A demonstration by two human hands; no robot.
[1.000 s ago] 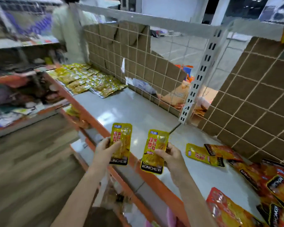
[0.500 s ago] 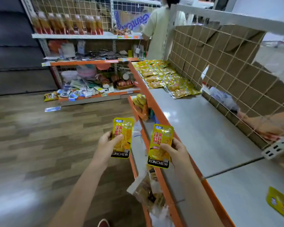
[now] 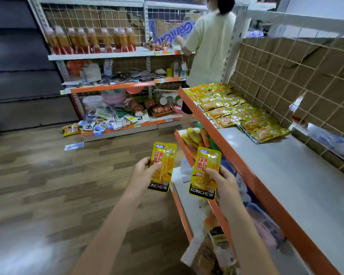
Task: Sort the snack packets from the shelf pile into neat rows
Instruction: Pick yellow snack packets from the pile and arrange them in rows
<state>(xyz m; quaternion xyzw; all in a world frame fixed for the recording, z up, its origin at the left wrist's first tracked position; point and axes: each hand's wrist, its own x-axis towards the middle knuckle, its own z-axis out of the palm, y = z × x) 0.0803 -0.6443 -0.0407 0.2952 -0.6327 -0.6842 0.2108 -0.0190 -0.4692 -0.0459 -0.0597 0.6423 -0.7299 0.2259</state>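
I hold one yellow packet (image 3: 161, 168) in my left hand (image 3: 143, 171) and another (image 3: 205, 174) in my right hand (image 3: 222, 180), each grip pinching, label-up, presumably to join the rows (image 3: 234, 110) on the shelf (image 3: 282, 175).

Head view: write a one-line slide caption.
Left hand and right hand each hold a yellow packet beside the shelf.
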